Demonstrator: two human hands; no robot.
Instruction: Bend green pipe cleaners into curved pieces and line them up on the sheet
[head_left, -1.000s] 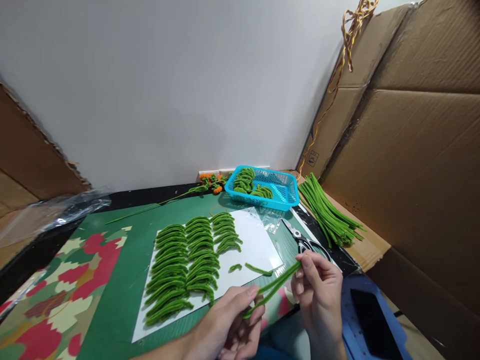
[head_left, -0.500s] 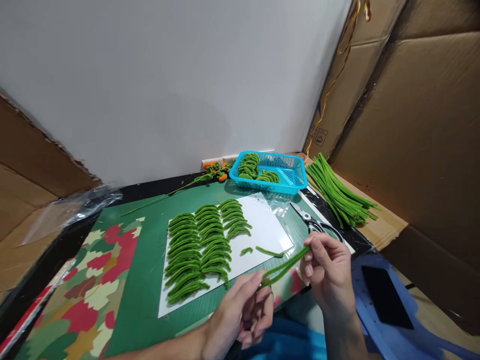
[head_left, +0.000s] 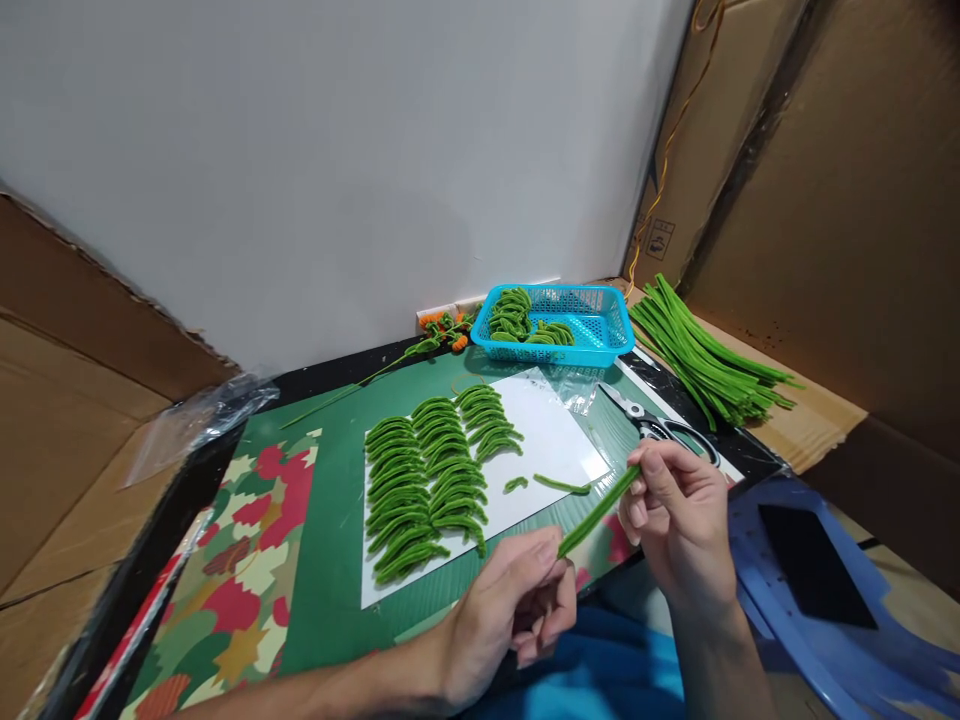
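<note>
A doubled length of green pipe cleaner [head_left: 600, 512] stretches between my hands above the table's front edge. Its lower end is pinched by my left hand [head_left: 529, 590], thumb against fingers. My right hand [head_left: 679, 515] pinches the upper end, close to the black-handled scissors [head_left: 637, 412]. On a white sheet [head_left: 559, 420] lie several curved, leaf-like green pipe cleaner pieces [head_left: 454, 460] in three columns. A short green scrap [head_left: 516, 484] and a longer loose piece [head_left: 562, 485] rest to the right of them.
A blue basket [head_left: 600, 352] with green pieces stands at the back, beside orange flowers [head_left: 459, 342]. Long green pipe cleaners [head_left: 709, 360] lie on cardboard at the right. A dark phone-like slab [head_left: 816, 565] rests on a blue stool [head_left: 757, 590]. Plastic bags [head_left: 199, 420] lie left.
The two strands between my hands were slightly apart and now lie close together in a straight line. The camera view has shifted a little.
</note>
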